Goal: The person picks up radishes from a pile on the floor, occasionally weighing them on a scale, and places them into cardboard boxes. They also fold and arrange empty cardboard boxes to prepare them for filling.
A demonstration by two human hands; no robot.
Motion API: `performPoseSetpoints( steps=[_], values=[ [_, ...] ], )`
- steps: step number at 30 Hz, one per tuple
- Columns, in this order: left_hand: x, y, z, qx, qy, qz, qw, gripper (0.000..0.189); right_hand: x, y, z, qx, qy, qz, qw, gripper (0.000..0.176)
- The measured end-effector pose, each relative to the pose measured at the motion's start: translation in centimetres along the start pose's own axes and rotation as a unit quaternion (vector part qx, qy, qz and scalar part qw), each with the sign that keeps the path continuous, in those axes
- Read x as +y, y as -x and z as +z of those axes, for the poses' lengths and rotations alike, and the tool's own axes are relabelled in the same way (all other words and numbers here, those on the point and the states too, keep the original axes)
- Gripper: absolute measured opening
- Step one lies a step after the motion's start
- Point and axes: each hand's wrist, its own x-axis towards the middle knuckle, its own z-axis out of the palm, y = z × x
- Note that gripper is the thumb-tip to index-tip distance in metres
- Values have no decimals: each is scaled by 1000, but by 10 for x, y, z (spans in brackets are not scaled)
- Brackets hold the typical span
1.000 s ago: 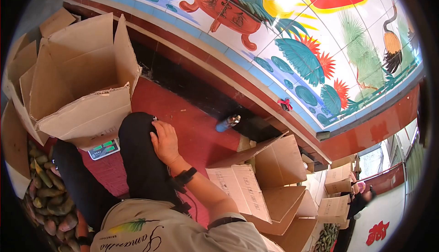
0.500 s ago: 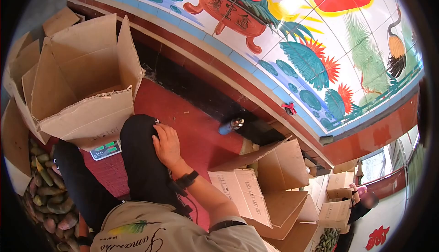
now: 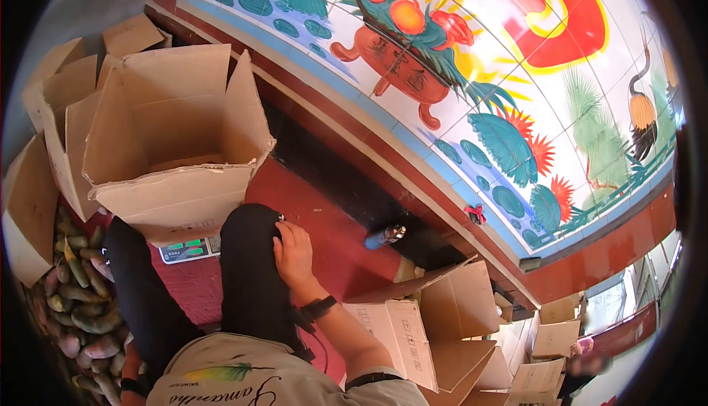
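Observation:
My right hand [image 3: 295, 257] rests on the side of my right knee, fingers lying against the dark trousers [image 3: 254, 280], with nothing in it. Low on the left, my left hand [image 3: 131, 362] is down beside my left leg, next to a pile of sweet potatoes [image 3: 92, 323]; its fingers are hidden. In front of my knees a large open cardboard box [image 3: 173, 199] stands above a white scale [image 3: 184, 251] with green displays, partly covering it. The visible part of the box's inside shows only cardboard.
More open cartons stand at the left [image 3: 29, 207] and at the lower right [image 3: 457, 299]. A blue bottle [image 3: 383, 237] is on the red floor [image 3: 324, 214] by the painted tile wall [image 3: 354, 100]. Another person [image 3: 590, 365] is among boxes at the far right.
The view has shifted, so the box, scale and knees appear farther right and slightly lower. My right hand still rests on the knee.

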Motion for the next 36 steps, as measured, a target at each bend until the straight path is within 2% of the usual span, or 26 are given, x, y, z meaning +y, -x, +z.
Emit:
performPoseSetpoints(
  steps=[15, 22, 24, 25, 27, 28, 30, 31, 33, 35, 36],
  values=[
    [-46, 49, 63, -36, -46, 17, 998, 17, -6, -5, 1, -19, 38, -13, 999, 31],
    [-60, 52, 94, -15, -65, 72, 995, 17, -8, -5, 2, -29, 64, -23, 997, 33],
    [-59, 50, 108, 114, 22, -121, 986, 20, -9, -6, 2, -34, 73, -22, 997, 33],
    [-44, 50, 82, 24, 68, -177, 981, 22, -9, -6, 1, -36, 74, -23, 996, 33],
    [104, 47, -76, -159, 121, -294, 934, 26, -12, -7, 1, -41, 82, -21, 996, 33],
    [99, 49, -72, -160, 123, -297, 933, 26, -12, -7, 2, -44, 81, -22, 996, 33],
    [71, 54, -48, -180, 8, -293, 939, 33, -10, -7, 4, -43, 86, -19, 995, 33],
    [53, 57, -31, -182, 11, -295, 938, 33, -11, -7, 4, -47, 86, -21, 995, 33],
    [10, 63, 8, -165, -19, -229, 959, 47, -12, -8, 4, -42, 87, -19, 995, 31],
    [-48, 84, 68, -121, -186, -69, 973, 57, -12, -9, 4, -42, 86, -21, 995, 31],
    [-79, 95, 99, -80, -275, 2, 958, 62, -12, -9, 6, -43, 83, -21, 995, 31]
  ],
)
